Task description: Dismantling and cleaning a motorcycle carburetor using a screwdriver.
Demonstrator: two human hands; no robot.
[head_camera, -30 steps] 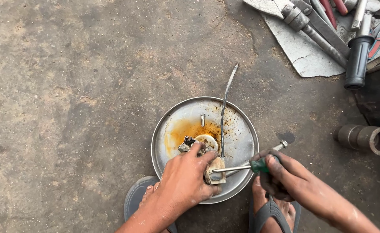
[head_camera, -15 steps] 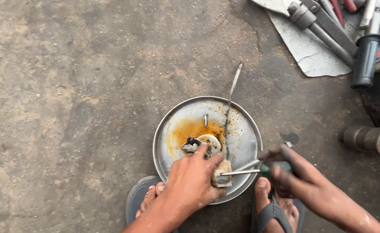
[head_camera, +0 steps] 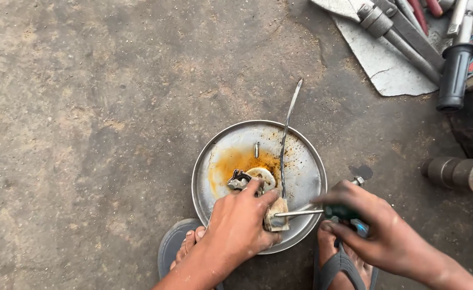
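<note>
A round metal plate with an orange oily puddle lies on the concrete floor. My left hand presses down on a small greasy metal part at the plate's near edge. My right hand grips a green-handled screwdriver, and its shaft points left into that part. A pale round piece and a dark metal piece lie just beyond my left fingers. A small pin and a long thin metal strip also rest on the plate.
My feet in sandals are at the bottom edge under the plate. A short steel pipe lies at the right. Tools, among them a black-gripped handle, sit on a grey sheet at the top right.
The view has shifted slightly. My right hand has brought the screwdriver tip closer into the part under my left hand, which stays pressed on it.
</note>
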